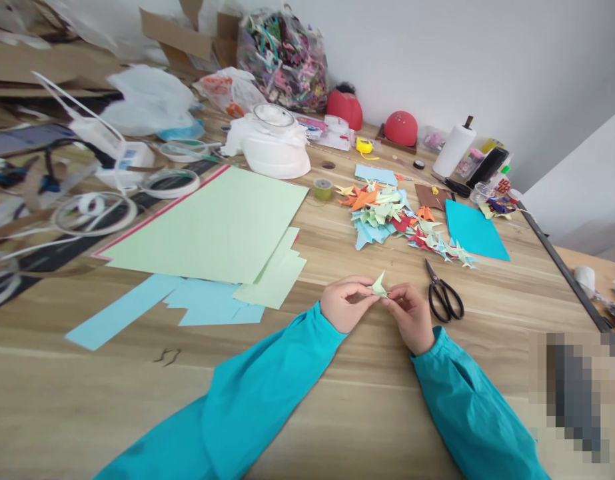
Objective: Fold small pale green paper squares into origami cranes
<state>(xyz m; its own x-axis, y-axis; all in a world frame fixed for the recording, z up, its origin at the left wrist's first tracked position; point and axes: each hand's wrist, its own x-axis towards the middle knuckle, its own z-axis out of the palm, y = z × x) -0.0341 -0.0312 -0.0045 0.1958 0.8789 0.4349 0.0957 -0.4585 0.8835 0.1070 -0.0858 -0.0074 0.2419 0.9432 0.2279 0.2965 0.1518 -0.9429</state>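
Both my hands meet over the wooden table (337, 413), pinching a small pale green folded paper piece (379, 286) between them. My left hand (344, 303) grips its left side with fingers curled. Its right side is held by my right hand (412, 317), also closed. Teal sleeves cover both arms. Black scissors (443, 295) lie just right of my right hand. A heap of small folded paper pieces (392, 217) in green, orange, red and blue sits behind the hands.
A large pale green sheet (212, 227) and light blue offcuts (187, 303) lie to the left. A blue sheet (474, 231) is at right. Tape rolls (94, 212), plastic bags, a white container (274, 143), a paper towel roll (453, 150) and red cushions crowd the back.
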